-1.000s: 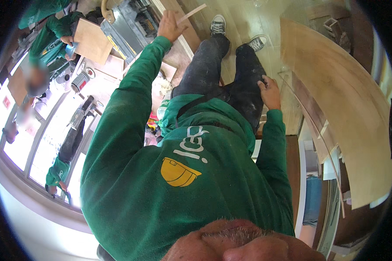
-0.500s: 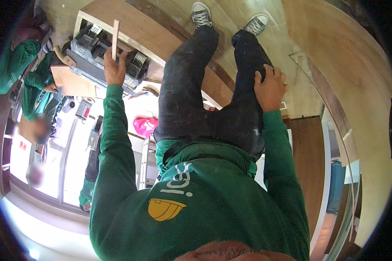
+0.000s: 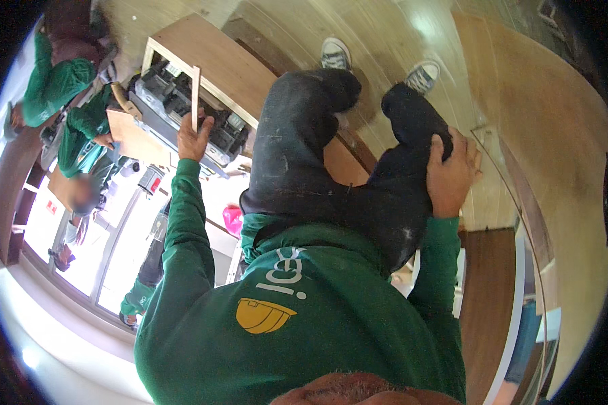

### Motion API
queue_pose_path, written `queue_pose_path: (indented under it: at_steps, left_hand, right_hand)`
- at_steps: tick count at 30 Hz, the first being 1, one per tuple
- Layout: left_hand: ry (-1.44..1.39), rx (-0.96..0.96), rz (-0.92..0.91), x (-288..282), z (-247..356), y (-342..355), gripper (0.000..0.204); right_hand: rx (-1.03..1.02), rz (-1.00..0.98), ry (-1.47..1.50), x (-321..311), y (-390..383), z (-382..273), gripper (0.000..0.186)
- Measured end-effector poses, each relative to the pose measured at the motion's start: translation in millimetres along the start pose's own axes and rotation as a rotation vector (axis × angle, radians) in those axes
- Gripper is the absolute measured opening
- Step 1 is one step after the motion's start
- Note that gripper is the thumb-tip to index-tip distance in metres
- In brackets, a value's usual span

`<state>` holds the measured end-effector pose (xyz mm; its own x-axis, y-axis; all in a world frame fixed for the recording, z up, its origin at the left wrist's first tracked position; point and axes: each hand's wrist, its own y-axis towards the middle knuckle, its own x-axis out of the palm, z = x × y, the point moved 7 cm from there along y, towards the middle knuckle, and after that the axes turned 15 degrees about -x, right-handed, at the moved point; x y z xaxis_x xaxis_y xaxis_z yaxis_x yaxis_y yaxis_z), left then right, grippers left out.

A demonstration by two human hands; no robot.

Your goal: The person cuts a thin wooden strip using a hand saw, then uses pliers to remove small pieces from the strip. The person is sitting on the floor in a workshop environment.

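My left hand (image 3: 194, 140) is closed around the lower end of a thin, light wooden strip (image 3: 195, 91), which stands up out of the fingers. Behind that hand are black tool cases (image 3: 161, 86) inside an open-fronted wooden box (image 3: 206, 42). My right hand (image 3: 450, 175) rests on the right leg of my dark trousers (image 3: 415, 125) near the knee. Its fingers are spread over the cloth and hold nothing.
People in green sweatshirts (image 3: 61, 94) work at the left, one with a hand on a plywood board (image 3: 137, 135). A wooden-handled tool (image 3: 124, 100) lies beside the cases. A large wooden panel (image 3: 520, 88) curves along the right. A pink bag (image 3: 232, 219) sits beyond my left arm.
My left hand and the strip have shifted right and slightly down in the picture. My right hand has moved right and lower with the leg. My knees are bent more.
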<state>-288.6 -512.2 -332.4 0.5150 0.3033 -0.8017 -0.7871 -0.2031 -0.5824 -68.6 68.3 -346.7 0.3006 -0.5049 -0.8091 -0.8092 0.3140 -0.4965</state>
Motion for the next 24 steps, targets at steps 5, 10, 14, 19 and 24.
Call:
queue_pose_path:
  at_steps: [5, 10, 14, 19, 24]
  left_hand:
    - [-0.009, 0.001, -0.015, 0.6, -28.3, 12.2, 0.048]
    - [0.124, 0.037, 0.032, 2.8, -5.6, 16.0, 0.045]
    - [0.255, 0.145, 0.115, 13.0, 2.8, 16.0, 0.048]
    - [0.313, 0.267, 0.256, 17.3, -5.6, 15.5, 0.045]
    - [0.140, 0.235, 0.297, 11.8, -15.9, 5.7, 0.044]
  right_hand:
    - [0.039, 0.098, 0.021, -3.0, 9.7, 12.7, 0.045]
    - [0.103, 0.258, 0.097, 4.0, -0.3, 22.1, 0.044]
    - [0.117, 0.340, 0.002, 1.2, -2.7, -2.0, 0.045]
    - [0.120, 0.373, -0.047, 6.5, -19.0, -22.5, 0.046]
    - [0.025, 0.449, -0.025, 8.2, -21.9, -26.6, 0.047]
